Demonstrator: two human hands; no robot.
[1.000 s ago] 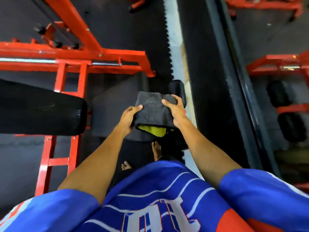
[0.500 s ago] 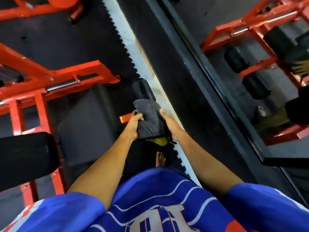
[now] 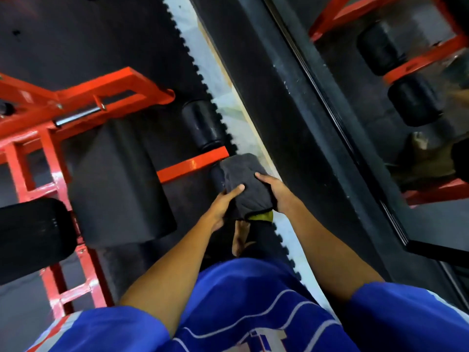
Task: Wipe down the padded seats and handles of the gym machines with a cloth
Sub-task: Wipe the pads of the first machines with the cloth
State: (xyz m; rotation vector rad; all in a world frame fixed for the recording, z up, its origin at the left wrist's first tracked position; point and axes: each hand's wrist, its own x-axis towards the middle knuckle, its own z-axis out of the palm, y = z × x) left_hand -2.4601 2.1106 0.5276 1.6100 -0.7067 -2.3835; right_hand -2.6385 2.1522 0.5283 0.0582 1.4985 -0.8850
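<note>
A dark grey cloth (image 3: 243,181) with a yellow underside lies draped over the nearer black roller pad (image 3: 215,177) of a red gym machine. My left hand (image 3: 223,204) grips the cloth's left side, thumb on top. My right hand (image 3: 276,191) grips its right side, thumb on top. A second black roller pad (image 3: 201,123) sits just beyond, on the same red bar (image 3: 190,165). The machine's black padded seat (image 3: 114,189) lies to the left, and a black back pad (image 3: 33,237) at the far left edge.
The red steel frame (image 3: 76,102) spans the left side. Black rubber floor mats with a toothed edge (image 3: 203,80) run diagonally beside a pale floor strip. A wall mirror (image 3: 406,110) on the right reflects red frames and roller pads. My bare foot (image 3: 241,235) stands below the cloth.
The view swung left and closer to the machine. Both hands carried the cloth down onto the nearer roller pad and now wrap it around the pad.
</note>
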